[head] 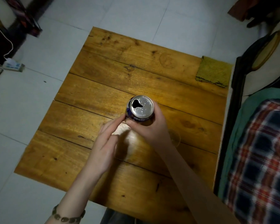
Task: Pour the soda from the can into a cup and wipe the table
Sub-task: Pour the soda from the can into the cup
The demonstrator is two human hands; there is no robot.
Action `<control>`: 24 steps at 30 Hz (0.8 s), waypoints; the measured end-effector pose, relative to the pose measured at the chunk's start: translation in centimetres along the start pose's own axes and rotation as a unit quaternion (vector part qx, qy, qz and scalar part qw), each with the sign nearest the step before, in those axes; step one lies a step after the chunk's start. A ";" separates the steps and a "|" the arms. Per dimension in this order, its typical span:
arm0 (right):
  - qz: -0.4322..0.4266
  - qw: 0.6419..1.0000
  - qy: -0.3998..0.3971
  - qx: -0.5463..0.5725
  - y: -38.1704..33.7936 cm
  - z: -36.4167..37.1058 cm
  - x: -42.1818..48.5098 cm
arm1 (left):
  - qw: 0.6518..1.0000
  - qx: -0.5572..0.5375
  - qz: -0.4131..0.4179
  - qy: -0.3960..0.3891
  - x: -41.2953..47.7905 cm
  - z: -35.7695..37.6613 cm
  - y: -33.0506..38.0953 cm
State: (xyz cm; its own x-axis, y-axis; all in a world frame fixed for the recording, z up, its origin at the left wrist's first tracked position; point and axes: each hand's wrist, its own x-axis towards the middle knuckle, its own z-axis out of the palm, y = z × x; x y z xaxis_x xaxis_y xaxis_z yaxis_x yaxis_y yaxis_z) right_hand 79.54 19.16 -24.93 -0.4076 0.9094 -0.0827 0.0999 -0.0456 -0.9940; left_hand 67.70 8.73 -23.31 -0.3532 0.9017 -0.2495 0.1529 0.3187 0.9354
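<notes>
Soda can [141, 109] stands upright near the middle of the frame, and your right hand [149, 126] is clamped around its body from the lower right. The top is already open: you can see the dark drinking hole in the silver lid, and I see no pull tab on the lid. Your left hand [103, 146] is loose, the fingers apart and holding nothing; one fingertip reaches toward the lower left side of the can and seems to touch it, though I cannot be sure.

The cup [174, 139] is a clear glass, mostly hidden under your right wrist, just below the can in the frame; only a part of its rim shows at the right of the wrist. I cannot tell if there is any liquid in it. So, as I judge it, the opening is done, the pouring is not yet begun, and the wiping is left. The yellow-green cloth [213, 71] lies folded at the upper right corner of the worktop [87, 97], well apart from the can, and looks untouched. No spill shows on the wood.

The can is dark blue with a band of pale letters near the rim, too blurred to read, so I name no brand.
</notes>
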 end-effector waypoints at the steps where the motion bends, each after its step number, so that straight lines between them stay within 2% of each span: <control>1: -0.005 1.000 0.009 0.004 -1.1 -0.7 -0.4 | 1.000 0.010 0.015 -0.003 -0.2 0.3 0.9; 6: -0.028 0.998 0.047 -0.019 -4.7 -5.3 -2.9 | 0.999 0.005 0.046 -0.027 -2.1 4.8 5.4; 9: -0.042 0.994 0.082 -0.065 -5.0 -8.6 -4.7 | 0.995 -0.082 0.018 -0.059 -3.0 8.2 6.2; 12: -0.026 0.989 0.098 -0.103 -3.7 -11.6 -6.5 | 0.972 -0.210 -0.019 -0.105 -3.4 11.2 5.5; 15: -0.017 0.987 0.102 -0.125 -2.2 -13.7 -8.3 | 0.958 -0.255 -0.049 -0.123 -3.7 13.9 4.1; 20: 0.055 0.982 0.099 -0.150 0.5 -15.4 -10.2 | 0.945 -0.273 -0.106 -0.147 -4.0 16.5 1.9; 24: 0.106 0.975 0.090 -0.173 2.4 -15.4 -10.5 | 0.939 -0.273 -0.161 -0.131 -3.2 17.7 -0.2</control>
State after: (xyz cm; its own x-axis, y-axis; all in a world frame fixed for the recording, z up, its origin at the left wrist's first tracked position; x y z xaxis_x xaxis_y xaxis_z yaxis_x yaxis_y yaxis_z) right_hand 98.03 15.88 -25.30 -0.1819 0.9541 -0.2378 0.4768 -0.1259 -0.8699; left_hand 85.13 10.92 -27.08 -0.0499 0.8484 -0.5271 -0.4450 0.4536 0.7722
